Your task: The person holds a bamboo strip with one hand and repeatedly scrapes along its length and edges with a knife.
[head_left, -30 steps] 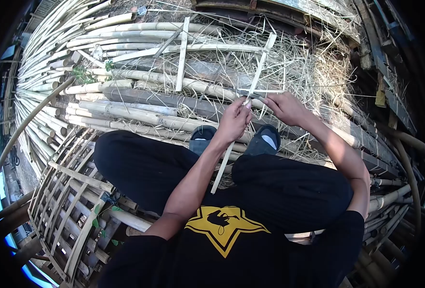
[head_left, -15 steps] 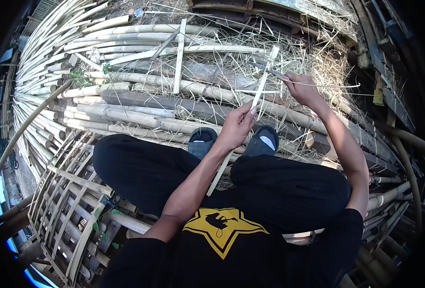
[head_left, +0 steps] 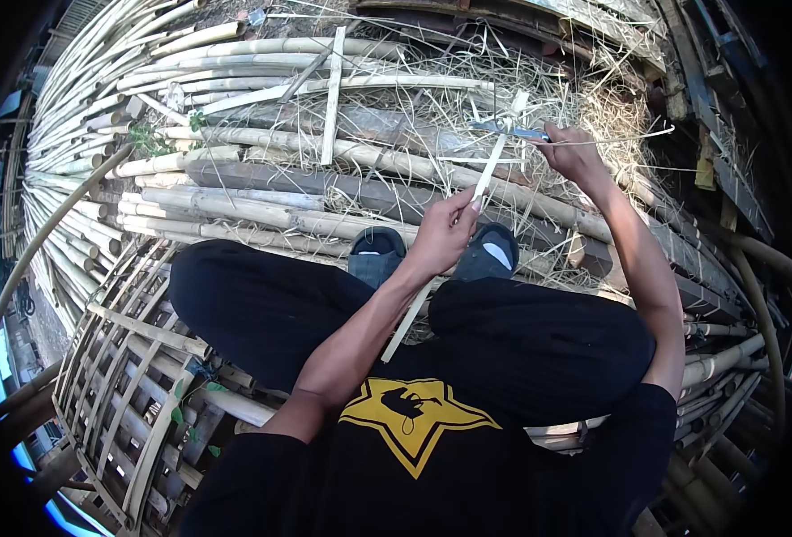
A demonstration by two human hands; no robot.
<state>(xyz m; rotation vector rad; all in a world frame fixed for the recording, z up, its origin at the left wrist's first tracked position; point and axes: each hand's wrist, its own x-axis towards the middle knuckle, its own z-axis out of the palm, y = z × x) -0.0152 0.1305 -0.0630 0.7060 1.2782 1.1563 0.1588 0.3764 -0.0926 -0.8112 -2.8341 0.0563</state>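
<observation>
My left hand [head_left: 443, 234] is closed round a long, pale bamboo strip [head_left: 493, 166], whose lower end slants down towards my lap. The strip's upper end points away from me, over a litter of shavings. In my right hand [head_left: 575, 159] is a knife [head_left: 523, 133]; the fingers wrap its handle, which is mostly hidden. Its blade lies across the strip near the far end, touching or just over it. A thin curled sliver sticks out to the right past my right hand.
Bamboo poles [head_left: 261, 143] lie in rows before me, with many more fanned at left. Shavings [head_left: 593, 98] cover the ground beyond my hands. A woven bamboo basket-like frame [head_left: 136, 358] stands at lower left. Another flat strip [head_left: 333, 98] lies across the poles. Dark timber borders the right.
The knife and my right hand have shifted slightly right, and the blade now shows flatter and brighter. My left hand keeps its grip on the strip, almost in the same place.
</observation>
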